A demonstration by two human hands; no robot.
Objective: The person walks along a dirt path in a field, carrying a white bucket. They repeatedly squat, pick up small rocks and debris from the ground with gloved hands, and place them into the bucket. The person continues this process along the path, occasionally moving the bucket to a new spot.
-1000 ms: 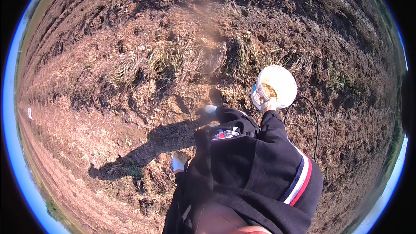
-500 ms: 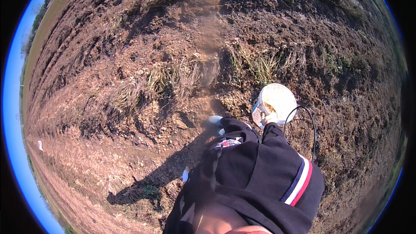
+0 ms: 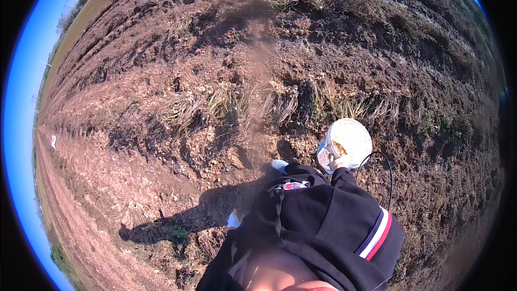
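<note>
I stand in a ploughed field, wearing a black hooded top. My right hand [image 3: 339, 163], in a light glove, grips the near rim of a white bucket [image 3: 351, 136] holding pale granular material, with its black wire handle [image 3: 389, 172] hanging to the right. My left hand [image 3: 279, 166], also gloved, pokes out just past my chest at the left, small in the picture, with its fingers not clear. A thin brown haze of dust or scattered grains [image 3: 257, 59] hangs over the soil ahead of it.
Rough brown furrows with clods run across the field. A band of dry grass tufts [image 3: 253, 105] lies just ahead. My shadow [image 3: 188, 215] falls to the left, with a light shoe [image 3: 233, 220] below. A small white marker [image 3: 53, 140] stands far left.
The view has swung, so the grass band now lies more centred ahead. The brown haze has drifted farther up the field. The bucket stays in my right hand.
</note>
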